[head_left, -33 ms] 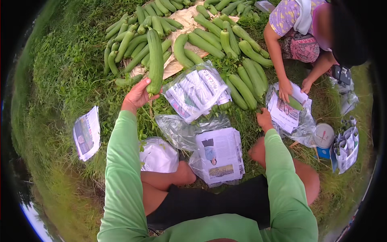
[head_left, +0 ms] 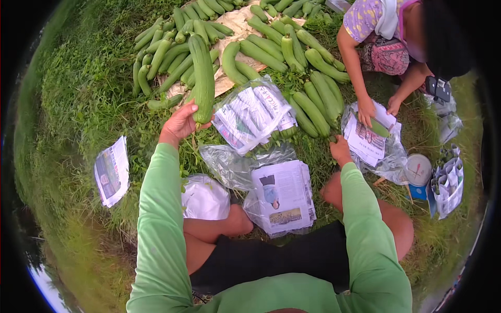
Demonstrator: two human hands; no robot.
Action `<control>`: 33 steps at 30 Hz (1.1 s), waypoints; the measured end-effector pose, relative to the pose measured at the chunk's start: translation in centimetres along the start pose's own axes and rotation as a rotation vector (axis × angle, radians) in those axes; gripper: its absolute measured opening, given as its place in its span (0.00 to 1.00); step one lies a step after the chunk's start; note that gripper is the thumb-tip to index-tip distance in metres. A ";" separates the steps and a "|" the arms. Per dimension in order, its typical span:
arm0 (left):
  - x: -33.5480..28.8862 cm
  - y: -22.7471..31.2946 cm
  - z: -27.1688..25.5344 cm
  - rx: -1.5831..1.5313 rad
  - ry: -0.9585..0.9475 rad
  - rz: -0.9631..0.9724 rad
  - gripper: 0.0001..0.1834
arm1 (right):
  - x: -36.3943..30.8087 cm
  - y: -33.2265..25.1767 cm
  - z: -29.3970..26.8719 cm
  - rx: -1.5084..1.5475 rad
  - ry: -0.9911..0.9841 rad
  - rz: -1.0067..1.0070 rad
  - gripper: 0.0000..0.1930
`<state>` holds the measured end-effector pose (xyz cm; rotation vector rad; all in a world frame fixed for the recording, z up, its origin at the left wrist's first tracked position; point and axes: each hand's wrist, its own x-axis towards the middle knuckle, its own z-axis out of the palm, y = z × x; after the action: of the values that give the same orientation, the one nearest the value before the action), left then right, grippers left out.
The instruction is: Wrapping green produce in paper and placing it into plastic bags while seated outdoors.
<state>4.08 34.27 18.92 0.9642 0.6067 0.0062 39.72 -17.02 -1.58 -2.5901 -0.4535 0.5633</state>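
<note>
left grip: held green gourd by near end | gourd likely heavy, stiff, bruisable; mid-length support seemed wise | right grip: couldn't tell

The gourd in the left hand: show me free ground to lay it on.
The widest room for the gourd is the grass left of the gourd pile, above the loose newspaper. More grass lies below that newspaper, left of the left sleeve. Crowded: straight ahead, with plastic and a paper stack; right, around the scale.
</note>
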 end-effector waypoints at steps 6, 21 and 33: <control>-1.1 -6.3 17.8 0.167 -0.226 0.098 0.39 | -7.2 -5.2 -2.3 -0.169 -0.054 -0.114 0.27; -4.9 -33.3 21.2 0.351 -0.059 -0.227 0.38 | -21.8 -4.1 0.6 -0.737 -0.629 -0.490 0.11; -5.8 -37.2 17.2 0.816 -0.074 -0.177 0.42 | -30.5 -3.2 5.3 -0.965 -0.508 -1.037 0.13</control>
<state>-1.97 -2.15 0.29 1.6841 0.6316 -0.4633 10.29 -24.67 5.10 -2.3642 -2.5232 0.6739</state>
